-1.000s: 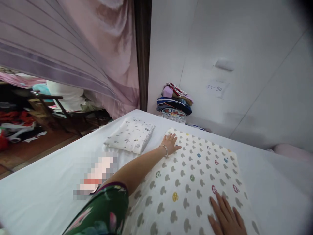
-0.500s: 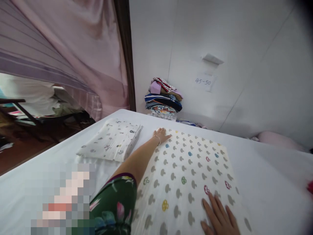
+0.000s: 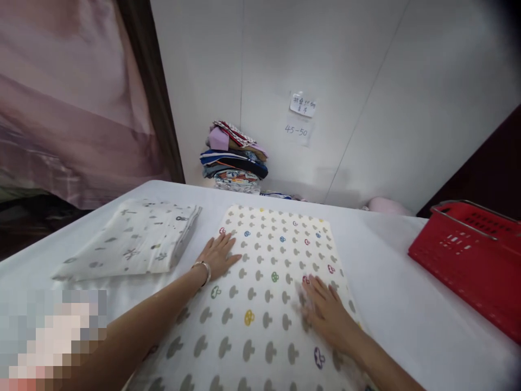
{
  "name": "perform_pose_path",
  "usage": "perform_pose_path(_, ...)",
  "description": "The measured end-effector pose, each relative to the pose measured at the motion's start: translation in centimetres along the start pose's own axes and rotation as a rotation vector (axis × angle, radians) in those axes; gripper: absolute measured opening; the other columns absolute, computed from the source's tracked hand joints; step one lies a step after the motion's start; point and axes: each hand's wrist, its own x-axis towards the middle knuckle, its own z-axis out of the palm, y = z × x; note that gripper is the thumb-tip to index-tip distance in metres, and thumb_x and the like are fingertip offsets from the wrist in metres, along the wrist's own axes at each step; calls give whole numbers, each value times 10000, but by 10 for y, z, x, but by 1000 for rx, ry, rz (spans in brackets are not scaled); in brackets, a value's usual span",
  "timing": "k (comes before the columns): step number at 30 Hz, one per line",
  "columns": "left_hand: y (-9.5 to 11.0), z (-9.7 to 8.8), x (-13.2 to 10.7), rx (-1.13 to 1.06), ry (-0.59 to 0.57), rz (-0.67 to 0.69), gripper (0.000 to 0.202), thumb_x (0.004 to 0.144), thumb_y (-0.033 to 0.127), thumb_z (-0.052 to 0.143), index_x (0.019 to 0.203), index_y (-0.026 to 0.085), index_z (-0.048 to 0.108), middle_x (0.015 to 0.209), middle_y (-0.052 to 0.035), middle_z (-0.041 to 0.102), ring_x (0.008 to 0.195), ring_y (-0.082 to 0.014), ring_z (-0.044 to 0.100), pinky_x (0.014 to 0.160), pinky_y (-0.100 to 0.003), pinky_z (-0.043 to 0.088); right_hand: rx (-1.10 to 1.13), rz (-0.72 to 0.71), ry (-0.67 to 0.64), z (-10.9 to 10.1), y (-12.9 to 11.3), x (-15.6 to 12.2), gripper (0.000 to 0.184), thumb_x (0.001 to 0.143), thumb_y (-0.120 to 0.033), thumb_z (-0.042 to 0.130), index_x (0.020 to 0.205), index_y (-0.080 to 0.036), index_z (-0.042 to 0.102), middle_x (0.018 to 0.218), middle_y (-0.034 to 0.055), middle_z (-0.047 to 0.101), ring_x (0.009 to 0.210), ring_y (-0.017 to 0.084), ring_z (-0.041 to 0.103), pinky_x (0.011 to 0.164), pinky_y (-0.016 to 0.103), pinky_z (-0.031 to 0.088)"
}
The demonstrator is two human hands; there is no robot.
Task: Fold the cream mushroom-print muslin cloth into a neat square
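A white cloth printed with grey and coloured mushrooms [image 3: 260,304] lies spread on the table in front of me, its near end running out of view at the bottom. My left hand [image 3: 216,256], with a bracelet at the wrist, rests flat on its left edge, fingers apart. On the right part of the cloth lies my right hand [image 3: 325,307], fingers stretched out and slightly blurred. Neither hand grips anything. To the left, a folded white cloth with small dark prints [image 3: 130,239] sits apart from the mushroom cloth.
A red plastic basket [image 3: 468,266] stands at the table's right side. Behind the white-covered table [image 3: 378,260], a stack of folded fabrics [image 3: 234,157] leans by the wall, under paper notes [image 3: 299,130]. A pink curtain [image 3: 73,108] hangs at left.
My left hand has drawn back from the far left corner along the cloth's edge. My right hand has slid forward on the cloth. The view has turned right, bringing in the red basket.
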Motion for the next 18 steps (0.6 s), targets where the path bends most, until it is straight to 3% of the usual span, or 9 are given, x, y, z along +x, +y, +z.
perform_pose_path(5, 1, 1, 3, 8, 18, -2, 736, 818, 636, 226, 1375, 163, 318, 1472, -58, 180, 1363, -232, 85, 1087, -429, 87, -68, -20, 192, -38, 9, 75, 632, 886, -569, 203, 1416, -226, 192, 1478, -9, 11, 1353, 197, -16, 1097, 423, 52)
perform_pose_path(9, 1, -1, 1, -12, 21, -6, 723, 815, 638, 240, 1371, 184, 327, 1469, -59, 191, 1360, -234, 108, 1087, -426, 93, -108, 71, 285, -49, 39, 151, 645, 885, -529, 234, 1379, -119, 296, 1465, 116, 141, 1340, 267, 102, 1062, 444, 101)
perform_pose_path(11, 0, -1, 1, -19, 31, -5, 720, 811, 644, 249, 1365, 193, 338, 1466, -59, 203, 1357, -234, 121, 1087, -423, 98, -117, 91, 334, -51, 60, 178, 700, 884, -506, 114, 1360, -22, 285, 1445, 175, 176, 1322, 308, 96, 1032, 459, 67)
perform_pose_path(14, 0, 0, 1, -17, 44, 3, 717, 808, 649, 255, 1363, 202, 340, 1463, -52, 213, 1356, -223, 131, 1091, -415, 101, -106, 156, 365, -54, 91, 203, 773, 854, -502, 13, 1338, 45, 265, 1405, 231, 228, 1299, 343, 125, 999, 492, 76)
perform_pose_path(18, 0, -1, 0, -12, 36, -8, 722, 805, 654, 254, 1364, 205, 337, 1465, -46, 207, 1357, -215, 131, 1093, -408, 101, -87, 212, 345, -55, 112, 212, 701, 862, -553, 198, 1327, -52, 352, 1398, 187, 295, 1289, 328, 223, 1015, 504, 139)
